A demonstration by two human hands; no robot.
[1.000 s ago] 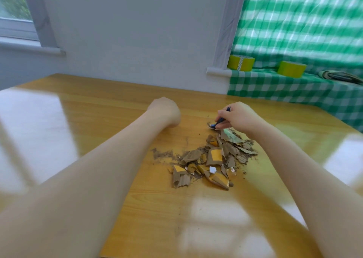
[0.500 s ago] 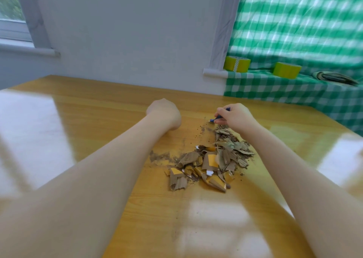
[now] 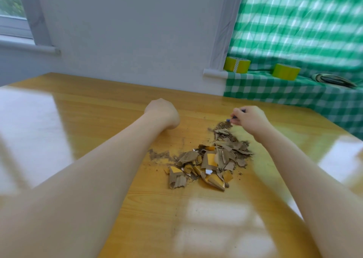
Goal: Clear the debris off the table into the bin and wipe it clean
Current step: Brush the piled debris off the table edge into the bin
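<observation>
Blue tool (image 3: 228, 119) pinched in right grip (image 3: 248, 118), nudged right past debris (image 3: 208, 163), left grip (image 3: 162, 113) still fisted.

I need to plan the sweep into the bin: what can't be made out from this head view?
Bin: outside the head view, past the frame edges.
Blue thing pinched in the right hand: mostly covered by that hand and blurred, so unidentifiable.
Left hand: fingers tucked behind its back, so whether it holds anything is unclear.
Dark object on the checked cloth, far right: too blurred to name.

Debris pile (image 3: 208, 163) (blue tool (image 3: 229, 119) in fingers (image 3: 236, 114))
</observation>
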